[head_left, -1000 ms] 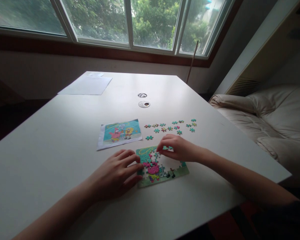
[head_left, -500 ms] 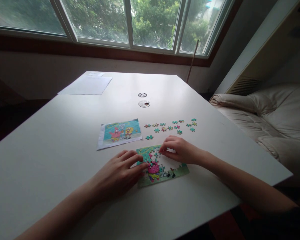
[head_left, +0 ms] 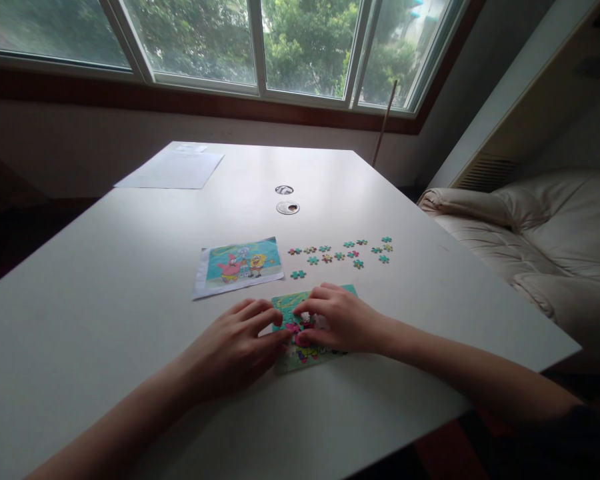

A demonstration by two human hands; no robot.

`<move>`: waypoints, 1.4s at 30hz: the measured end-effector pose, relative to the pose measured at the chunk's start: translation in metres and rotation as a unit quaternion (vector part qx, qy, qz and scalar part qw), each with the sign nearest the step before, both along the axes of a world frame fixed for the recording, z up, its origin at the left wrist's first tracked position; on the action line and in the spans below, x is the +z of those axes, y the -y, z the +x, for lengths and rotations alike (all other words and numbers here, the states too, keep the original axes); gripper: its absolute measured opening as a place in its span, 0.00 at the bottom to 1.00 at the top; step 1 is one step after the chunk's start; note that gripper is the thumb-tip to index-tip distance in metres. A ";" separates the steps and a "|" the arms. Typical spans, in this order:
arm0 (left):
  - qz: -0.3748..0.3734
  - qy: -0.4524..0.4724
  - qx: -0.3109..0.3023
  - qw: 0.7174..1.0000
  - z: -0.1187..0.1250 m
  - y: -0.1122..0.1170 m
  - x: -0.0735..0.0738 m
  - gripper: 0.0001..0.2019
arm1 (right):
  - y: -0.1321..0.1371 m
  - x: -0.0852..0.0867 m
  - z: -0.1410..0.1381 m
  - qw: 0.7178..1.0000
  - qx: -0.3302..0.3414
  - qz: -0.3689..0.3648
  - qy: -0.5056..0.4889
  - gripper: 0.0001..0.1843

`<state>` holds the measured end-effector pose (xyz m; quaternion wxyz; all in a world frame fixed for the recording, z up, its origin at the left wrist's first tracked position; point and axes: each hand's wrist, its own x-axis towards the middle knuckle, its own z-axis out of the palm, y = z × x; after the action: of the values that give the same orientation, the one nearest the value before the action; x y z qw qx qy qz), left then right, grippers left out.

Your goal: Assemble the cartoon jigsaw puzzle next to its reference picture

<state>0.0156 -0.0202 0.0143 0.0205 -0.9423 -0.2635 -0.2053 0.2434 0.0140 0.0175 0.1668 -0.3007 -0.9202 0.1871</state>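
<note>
A partly assembled jigsaw puzzle (head_left: 287, 365) with green edges and a pink cartoon figure lies near the middle of the white table. My left hand (head_left: 243, 337) rests at its left side, fingers loosely curved and apart from the thumb, the thumb tip on the puzzle. From the right, my right hand (head_left: 343, 320) reaches over the puzzle and covers much of its right half. Its thumb and index finger are spread, their tips at the pieces near the pink figure. I see no loose piece between them.
Several loose puzzle pieces (head_left: 327, 259) lie scattered beyond the puzzle. A printed reference picture (head_left: 240, 263) is to their left. Two round discs (head_left: 288, 208) sit farther back, and white paper (head_left: 173, 171) lies at the far left. A cream sofa (head_left: 480, 227) stands right of the table.
My right hand has moved left and slightly nearer over the puzzle, its thumb and index finger now farther apart. My left hand has hardly moved.
</note>
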 end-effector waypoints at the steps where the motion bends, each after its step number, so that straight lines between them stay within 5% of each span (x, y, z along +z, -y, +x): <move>1: -0.001 -0.001 -0.001 1.000 0.000 0.000 0.000 0.09 | 0.000 0.001 -0.001 1.000 -0.003 -0.005 0.005 0.16; 11: -0.012 0.001 0.002 1.000 -0.002 0.001 -0.002 0.08 | -0.009 0.012 -0.014 0.988 -0.019 -0.150 0.033 0.14; 19: -0.004 0.001 0.004 1.000 -0.001 0.000 -0.003 0.12 | -0.016 0.022 -0.004 0.971 -0.049 -0.230 -0.044 0.06; 26: -0.018 -0.036 -0.005 0.999 0.001 0.003 -0.003 0.17 | -0.044 0.013 0.009 0.969 -0.030 -0.234 -0.078 0.07; 42: -0.001 -0.059 0.000 0.998 0.013 0.012 -0.001 0.17 | -0.049 0.010 0.002 0.967 0.026 -0.247 -0.057 0.07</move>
<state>0.0291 -0.0325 0.0132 0.0348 -0.9529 -0.2618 -0.1491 0.2449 0.0627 0.0275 0.1346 -0.2976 -0.8416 0.4301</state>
